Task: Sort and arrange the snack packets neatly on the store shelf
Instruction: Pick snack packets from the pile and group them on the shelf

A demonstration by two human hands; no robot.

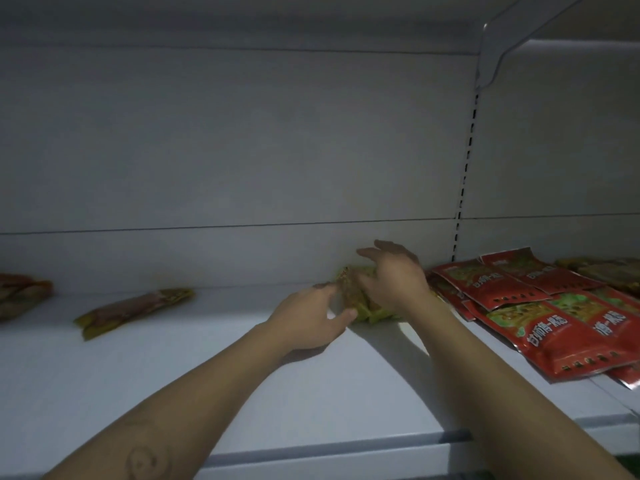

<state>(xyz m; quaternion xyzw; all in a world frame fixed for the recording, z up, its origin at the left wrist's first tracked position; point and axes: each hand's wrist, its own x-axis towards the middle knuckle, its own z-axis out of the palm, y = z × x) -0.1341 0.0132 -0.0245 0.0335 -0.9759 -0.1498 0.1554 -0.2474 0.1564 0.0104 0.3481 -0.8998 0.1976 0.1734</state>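
Yellow-green snack packets [353, 296] lie in a small heap at the back of the white shelf [207, 375], against the rear panel. My left hand [311, 320] touches the heap's left side with thumb and fingers pinching a packet's edge. My right hand [394, 275] rests on top of the heap from the right, fingers spread over it and hiding part of it. Several red packets [540, 313] with green pictures lie overlapping at the right.
One yellow packet [135, 308] lies alone at the left of the shelf. Another packet [20, 292] shows at the far left edge. More yellow packets [602, 271] sit at the far right back. A slotted upright [465, 174] and a bracket [491, 57] stand behind.
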